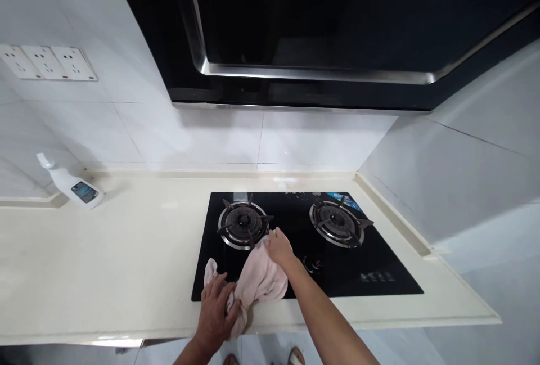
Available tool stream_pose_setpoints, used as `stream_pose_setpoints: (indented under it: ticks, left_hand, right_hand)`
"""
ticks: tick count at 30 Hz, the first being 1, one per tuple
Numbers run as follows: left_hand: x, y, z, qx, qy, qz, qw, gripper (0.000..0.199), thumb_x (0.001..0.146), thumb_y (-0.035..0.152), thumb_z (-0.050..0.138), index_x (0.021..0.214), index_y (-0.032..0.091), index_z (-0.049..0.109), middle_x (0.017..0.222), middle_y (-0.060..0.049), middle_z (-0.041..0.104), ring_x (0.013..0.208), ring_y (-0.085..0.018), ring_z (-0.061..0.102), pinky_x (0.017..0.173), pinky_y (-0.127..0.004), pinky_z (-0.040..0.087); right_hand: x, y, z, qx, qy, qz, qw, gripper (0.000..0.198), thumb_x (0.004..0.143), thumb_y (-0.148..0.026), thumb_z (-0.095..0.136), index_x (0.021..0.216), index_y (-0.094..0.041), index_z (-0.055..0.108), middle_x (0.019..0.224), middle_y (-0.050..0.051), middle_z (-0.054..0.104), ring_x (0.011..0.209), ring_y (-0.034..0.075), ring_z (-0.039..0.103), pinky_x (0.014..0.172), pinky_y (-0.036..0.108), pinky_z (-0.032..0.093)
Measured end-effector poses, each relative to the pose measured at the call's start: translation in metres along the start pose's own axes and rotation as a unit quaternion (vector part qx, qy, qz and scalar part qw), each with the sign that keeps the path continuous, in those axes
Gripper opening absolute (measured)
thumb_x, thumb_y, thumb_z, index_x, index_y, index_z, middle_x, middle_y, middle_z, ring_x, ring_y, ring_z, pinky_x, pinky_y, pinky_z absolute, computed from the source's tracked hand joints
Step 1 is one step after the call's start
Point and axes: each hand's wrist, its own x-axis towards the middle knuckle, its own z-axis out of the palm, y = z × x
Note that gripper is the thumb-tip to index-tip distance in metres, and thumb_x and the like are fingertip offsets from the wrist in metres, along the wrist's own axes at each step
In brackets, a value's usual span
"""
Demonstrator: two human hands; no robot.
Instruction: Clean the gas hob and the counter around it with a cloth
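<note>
A pale pink cloth (262,276) lies bunched over the front left part of a black glass gas hob (291,275) and hangs past the counter's front edge. My right hand (280,248) is closed on the cloth's upper end, just in front of the left burner (243,220). Lower and to the left, my left hand (214,310) presses on and grips the cloth's other end near the hob's front left corner, and a bit of it pokes out above the fingers. The control knob (313,264) shows to the right of my right wrist.
The right burner (337,221) carries a pan support with prongs. A white spray bottle (71,183) stands at the back left of the cream countertop (126,258). Overhead juts a black range hood (304,89). Sockets (48,63) are on the left wall, and a tiled wall (472,168) bounds the right.
</note>
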Motion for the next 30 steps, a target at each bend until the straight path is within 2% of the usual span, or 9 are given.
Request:
stream_pose_setpoints:
  ticks: [4,8,11,14,17,19,22,25,30]
  left_hand:
    - [-0.002,0.000,0.000,-0.013,0.008,0.002,1.000,0.026,0.089,0.030,0.056,0.112,0.023,0.064,0.126,-0.012,0.059,0.120,-0.029,0.054,0.098,-0.048,0.047]
    - [-0.005,-0.003,-0.001,-0.048,0.044,0.001,0.998,0.032,0.090,0.025,0.053,0.121,0.019,0.057,0.131,-0.015,0.053,0.124,-0.028,0.050,0.101,-0.048,0.047]
    - [-0.008,-0.004,-0.002,-0.065,0.044,-0.007,0.997,0.034,0.090,0.025,0.053,0.123,0.019,0.055,0.133,-0.015,0.051,0.125,-0.029,0.049,0.102,-0.048,0.047]
    - [-0.008,-0.006,-0.001,-0.069,0.039,-0.022,0.997,0.031,0.090,0.026,0.054,0.120,0.020,0.058,0.132,-0.015,0.051,0.124,-0.029,0.049,0.101,-0.049,0.047]
    - [-0.007,-0.006,0.000,-0.068,0.032,-0.030,0.997,0.030,0.090,0.028,0.054,0.119,0.020,0.058,0.132,-0.014,0.052,0.124,-0.029,0.050,0.100,-0.049,0.047]
    - [-0.006,-0.005,0.000,-0.069,0.023,-0.028,0.997,0.030,0.090,0.030,0.055,0.119,0.021,0.058,0.131,-0.014,0.053,0.123,-0.030,0.050,0.100,-0.050,0.046]
    - [-0.005,-0.005,0.000,-0.072,0.019,-0.032,0.997,0.030,0.091,0.032,0.055,0.119,0.022,0.058,0.130,-0.013,0.053,0.124,-0.029,0.050,0.101,-0.050,0.046]
    - [-0.006,-0.005,0.002,-0.072,0.023,-0.037,0.996,0.029,0.092,0.033,0.054,0.119,0.022,0.057,0.129,-0.013,0.054,0.122,-0.028,0.051,0.100,-0.049,0.046]
    - [-0.008,-0.009,0.007,-0.064,0.025,-0.039,0.997,0.027,0.093,0.034,0.054,0.118,0.022,0.058,0.125,-0.012,0.056,0.120,-0.028,0.053,0.098,-0.049,0.047]
  right_hand:
    - [-0.035,-0.028,0.043,0.014,0.023,-0.020,0.999,0.052,0.087,-0.022,0.046,0.135,-0.005,0.051,0.147,0.023,0.043,0.139,0.035,0.034,0.113,0.053,0.027]
    - [-0.091,-0.039,0.066,0.108,0.056,-0.175,0.977,0.042,0.086,-0.019,0.045,0.126,-0.014,0.058,0.136,0.015,0.054,0.130,0.028,0.045,0.110,0.048,0.036]
    - [-0.121,-0.010,0.063,0.171,0.043,-0.224,0.959,0.035,0.089,-0.018,0.043,0.118,-0.024,0.062,0.123,0.006,0.061,0.116,0.021,0.054,0.103,0.041,0.043]
    - [-0.137,0.045,0.045,0.208,0.095,-0.154,0.961,0.030,0.093,-0.030,0.045,0.117,-0.025,0.062,0.118,0.007,0.062,0.111,0.023,0.057,0.097,0.042,0.047]
    - [-0.140,0.090,0.017,0.250,0.166,-0.017,0.954,0.030,0.094,-0.039,0.046,0.114,-0.022,0.059,0.108,0.009,0.063,0.101,0.023,0.060,0.090,0.042,0.050]
    - [-0.130,0.099,-0.001,0.264,0.200,0.030,0.943,0.032,0.093,-0.042,0.048,0.114,-0.020,0.057,0.108,0.010,0.062,0.099,0.023,0.060,0.090,0.042,0.051]
    - [-0.101,0.088,-0.016,0.240,0.217,-0.018,0.946,0.032,0.094,-0.041,0.047,0.116,-0.020,0.058,0.119,0.012,0.059,0.111,0.025,0.056,0.098,0.044,0.047]
    - [-0.076,0.070,-0.008,0.175,0.197,-0.067,0.962,0.032,0.094,-0.037,0.047,0.116,-0.020,0.062,0.117,0.013,0.059,0.108,0.025,0.055,0.096,0.047,0.048]
    - [-0.086,0.072,0.021,0.109,0.220,-0.089,0.965,0.031,0.095,-0.032,0.048,0.121,-0.022,0.061,0.124,0.013,0.053,0.109,0.025,0.052,0.093,0.047,0.050]
